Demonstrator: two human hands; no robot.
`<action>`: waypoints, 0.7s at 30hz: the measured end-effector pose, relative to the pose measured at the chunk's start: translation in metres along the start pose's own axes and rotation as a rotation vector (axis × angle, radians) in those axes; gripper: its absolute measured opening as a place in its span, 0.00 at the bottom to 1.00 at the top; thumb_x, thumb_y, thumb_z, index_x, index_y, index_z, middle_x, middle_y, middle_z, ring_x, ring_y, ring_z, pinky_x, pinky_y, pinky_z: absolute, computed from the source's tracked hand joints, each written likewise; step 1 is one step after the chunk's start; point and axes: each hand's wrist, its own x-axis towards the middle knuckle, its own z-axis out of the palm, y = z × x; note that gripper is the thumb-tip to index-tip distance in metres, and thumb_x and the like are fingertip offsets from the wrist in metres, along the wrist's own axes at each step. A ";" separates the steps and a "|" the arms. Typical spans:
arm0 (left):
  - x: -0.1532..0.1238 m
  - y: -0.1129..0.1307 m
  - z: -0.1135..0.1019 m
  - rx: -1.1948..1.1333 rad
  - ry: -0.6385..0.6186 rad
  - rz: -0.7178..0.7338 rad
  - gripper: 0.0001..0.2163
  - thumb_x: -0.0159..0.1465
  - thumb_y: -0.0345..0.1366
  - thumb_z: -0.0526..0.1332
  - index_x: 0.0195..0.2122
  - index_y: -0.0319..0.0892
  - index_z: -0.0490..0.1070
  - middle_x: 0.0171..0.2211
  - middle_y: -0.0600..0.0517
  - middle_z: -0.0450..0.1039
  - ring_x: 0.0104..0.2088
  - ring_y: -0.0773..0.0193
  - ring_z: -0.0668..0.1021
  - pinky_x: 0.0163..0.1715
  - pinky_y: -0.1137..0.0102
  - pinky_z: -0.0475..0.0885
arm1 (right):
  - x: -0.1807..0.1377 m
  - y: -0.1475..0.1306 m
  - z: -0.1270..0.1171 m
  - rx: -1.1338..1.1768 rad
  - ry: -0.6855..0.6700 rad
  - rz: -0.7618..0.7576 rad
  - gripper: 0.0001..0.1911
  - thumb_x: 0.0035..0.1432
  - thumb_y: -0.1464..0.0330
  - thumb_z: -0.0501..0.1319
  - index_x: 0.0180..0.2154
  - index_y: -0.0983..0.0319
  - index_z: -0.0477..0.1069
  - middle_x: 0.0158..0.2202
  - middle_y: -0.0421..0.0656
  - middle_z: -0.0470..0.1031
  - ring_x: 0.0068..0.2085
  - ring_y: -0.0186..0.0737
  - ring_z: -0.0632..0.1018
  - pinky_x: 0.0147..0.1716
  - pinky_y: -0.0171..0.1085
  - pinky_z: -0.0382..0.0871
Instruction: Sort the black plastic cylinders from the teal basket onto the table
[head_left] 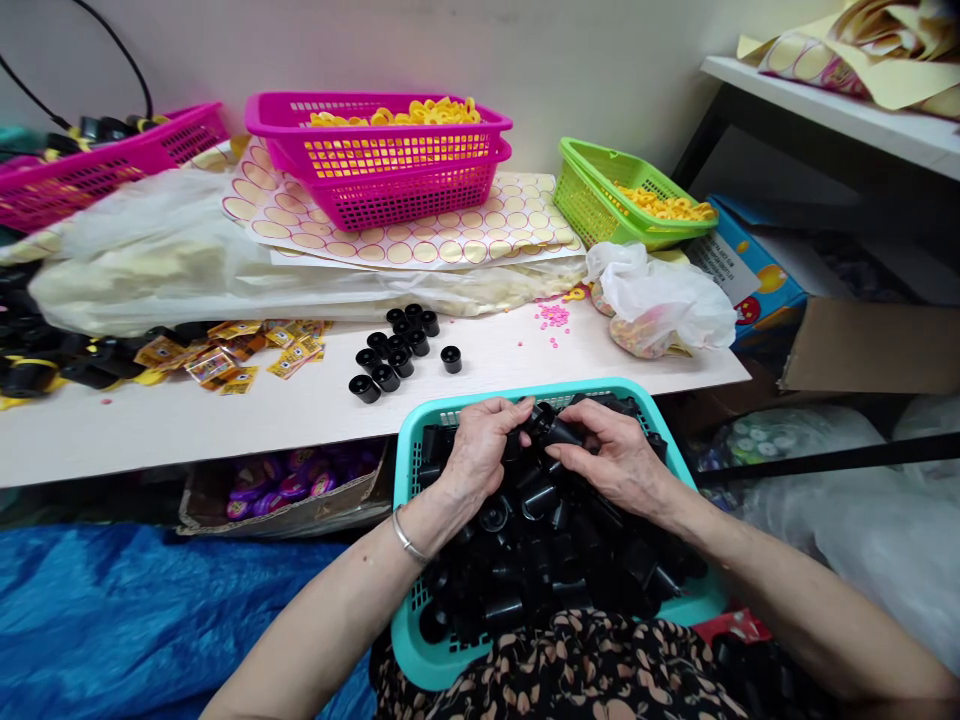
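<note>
White table point(225, 415) has a bare strip along its front edge. The teal basket point(409, 470), heaped with loose black tubes point(540, 560), sits on the lap with its far rim at that edge. Left hand point(480, 445) and right hand point(611, 455) meet over the far end, the fingers of both pinched on 1 black tube point(555, 432).

A small black tube point(553, 430) is held between the left hand point(480, 450) and the right hand point(616, 458) over a teal basket point(411, 640) heaped with black tubes point(525, 560). A cluster of black caps point(397, 352) is stood on the worktop point(300, 410) just beyond.
</note>
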 end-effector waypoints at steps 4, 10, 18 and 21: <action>0.001 0.000 0.000 -0.002 0.013 -0.005 0.14 0.50 0.37 0.67 0.15 0.38 0.65 0.13 0.55 0.65 0.17 0.73 0.66 0.23 0.74 0.56 | 0.001 -0.001 -0.001 -0.013 0.001 -0.003 0.08 0.50 0.73 0.63 0.35 0.63 0.69 0.30 0.39 0.67 0.31 0.34 0.68 0.31 0.34 0.62; 0.001 -0.001 0.000 -0.025 0.005 -0.002 0.14 0.50 0.38 0.68 0.16 0.38 0.66 0.13 0.55 0.65 0.17 0.73 0.66 0.23 0.74 0.57 | 0.002 -0.002 -0.001 -0.003 -0.004 -0.003 0.07 0.51 0.73 0.63 0.35 0.63 0.69 0.30 0.39 0.68 0.31 0.34 0.68 0.31 0.34 0.62; 0.001 -0.003 0.001 -0.025 0.006 0.005 0.14 0.50 0.38 0.68 0.16 0.38 0.66 0.14 0.55 0.66 0.17 0.73 0.66 0.22 0.74 0.57 | 0.000 0.000 -0.003 0.010 -0.009 0.001 0.08 0.51 0.73 0.63 0.36 0.63 0.69 0.31 0.39 0.68 0.32 0.34 0.68 0.32 0.34 0.61; 0.000 -0.002 0.003 -0.020 0.000 0.007 0.14 0.50 0.37 0.68 0.16 0.38 0.65 0.14 0.56 0.66 0.17 0.73 0.66 0.22 0.74 0.56 | -0.001 0.002 -0.002 0.021 -0.002 0.003 0.08 0.51 0.73 0.63 0.36 0.63 0.69 0.31 0.39 0.68 0.32 0.34 0.68 0.32 0.35 0.61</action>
